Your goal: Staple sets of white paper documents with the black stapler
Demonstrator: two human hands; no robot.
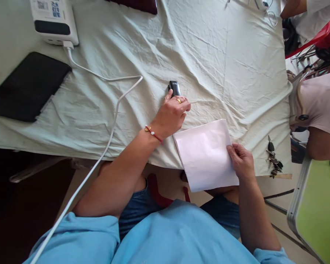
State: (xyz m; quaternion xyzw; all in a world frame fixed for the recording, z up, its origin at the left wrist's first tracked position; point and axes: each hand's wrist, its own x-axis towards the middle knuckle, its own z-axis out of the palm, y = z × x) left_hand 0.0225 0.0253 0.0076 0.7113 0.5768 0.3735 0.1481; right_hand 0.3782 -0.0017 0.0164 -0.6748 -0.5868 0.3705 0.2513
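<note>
The fingers of the left hand (172,112) are curled and closed around the near end of a small black glossy device (174,88), which lies on the pale green wrinkled cloth (209,55) near the middle of the table. The thumb touches the side of the device, and a gold ring (178,100) sits on one finger. A thin thread-like line runs from this hand to the right over the cloth; what it is I cannot tell. On the left wrist there is a red cord bracelet with a white bead (153,133).

The right hand (242,161) pinches the right edge of a white flat sheet of paper (206,154), with the thumb on top and the other fingers hidden below. The paper lies half on the near table edge and half over the lap.

Just right of this hand, a bunch of dark keys (273,159) rests on the cloth. Far to the left lie a black flat rectangular case (27,86) and a white power bank (53,20), from which a white cable (110,121) goes down across the cloth toward the person. At the right edge, another person in a pale pink garment (321,102) sits beside the table.
</note>
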